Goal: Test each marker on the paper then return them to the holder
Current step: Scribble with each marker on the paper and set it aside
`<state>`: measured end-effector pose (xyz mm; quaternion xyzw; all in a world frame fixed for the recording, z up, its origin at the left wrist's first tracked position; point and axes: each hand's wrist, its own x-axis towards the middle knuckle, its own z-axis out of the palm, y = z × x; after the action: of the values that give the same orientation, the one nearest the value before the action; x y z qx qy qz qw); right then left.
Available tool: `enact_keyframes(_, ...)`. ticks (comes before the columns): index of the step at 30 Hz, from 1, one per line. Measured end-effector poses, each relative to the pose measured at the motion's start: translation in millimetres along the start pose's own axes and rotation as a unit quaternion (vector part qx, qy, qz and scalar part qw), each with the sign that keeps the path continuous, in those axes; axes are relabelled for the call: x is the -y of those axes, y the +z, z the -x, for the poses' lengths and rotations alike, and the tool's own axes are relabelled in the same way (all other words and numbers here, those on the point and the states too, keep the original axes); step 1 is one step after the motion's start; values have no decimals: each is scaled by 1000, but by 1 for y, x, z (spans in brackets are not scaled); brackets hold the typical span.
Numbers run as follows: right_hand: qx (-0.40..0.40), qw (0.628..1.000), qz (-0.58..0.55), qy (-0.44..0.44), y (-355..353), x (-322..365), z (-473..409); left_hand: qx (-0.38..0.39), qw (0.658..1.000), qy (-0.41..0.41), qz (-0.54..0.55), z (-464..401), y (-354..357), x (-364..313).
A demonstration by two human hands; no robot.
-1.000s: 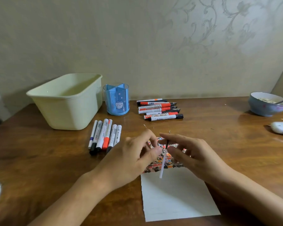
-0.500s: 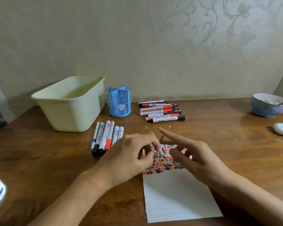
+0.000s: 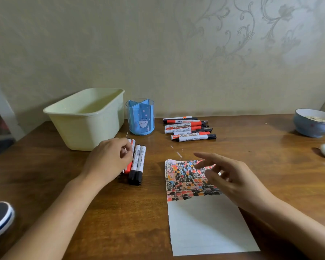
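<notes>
The left hand (image 3: pixel 109 162) lies over the near row of whiteboard markers (image 3: pixel 136 164) on the worktop (image 3: pixel 251 147), its fingers curled down onto the ones at the row's left side. Whether it already pinches one or only touches them is hidden behind the knuckles. The right hand (image 3: pixel 231 177) hovers over the paper (image 3: pixel 204 226) with fingers loosely spread, holding nothing.

The paper's far half is crowded with red, blue and black test blotches; its near half is blank. A second group of markers (image 3: pixel 188 128) lies just right of the blue divided holder (image 3: pixel 141 117), which looks empty, beside a pale green tub (image 3: pixel 86 117). So the returning has probably not started.

These markers should handle easily — light, stiff plastic barrels, smooth and round, so they are apt to roll if nudged. The sensible hold is a pinch at mid-barrel to lift one free of its neighbours, then the other hand on the black cap to pull it off. The paper is thin and will likely slide under the tip — pressing it flat with the free hand would help.
</notes>
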<state>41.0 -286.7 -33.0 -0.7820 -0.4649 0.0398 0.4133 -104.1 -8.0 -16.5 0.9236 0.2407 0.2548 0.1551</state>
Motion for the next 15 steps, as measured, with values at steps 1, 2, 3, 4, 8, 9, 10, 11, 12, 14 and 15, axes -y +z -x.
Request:
enact_keyframes(1,-1,1000,-1,2,0,0,0,5,1000,5,-2,0,1,0)
enact_keyframes(2,-2,1000,-1,3,0,-1,0,8,1000,11,-3,0,2,0)
enact_keyframes(3,-3,1000,-2,5,-1,-1,-1,11,1000,17,-6,0,4,-1)
enact_keyframes(4,-4,1000,-3,7,-1,-1,-1,16,1000,21,-13,0,6,-1)
enact_keyframes(8,-3,1000,-4,14,-1,-2,-1,33,998,35,-37,1,10,0)
enact_keyframes(9,-5,1000,-2,14,-1,-2,-1,34,998,39,-35,1,10,0)
enact_keyframes(10,-7,1000,2,15,-1,-2,-1,35,998,42,-32,1,10,0)
enact_keyframes(11,-9,1000,5,14,-1,-2,-2,36,998,45,-30,1,10,0)
enact_keyframes(12,-11,1000,7,14,-1,-2,-2,38,998,48,-30,1,9,0)
enact_keyframes(14,-17,1000,12,12,-2,-3,-2,40,997,54,-36,2,9,-2)
enact_keyframes(15,-21,1000,16,12,-3,-4,-3,40,997,57,-39,2,9,-3)
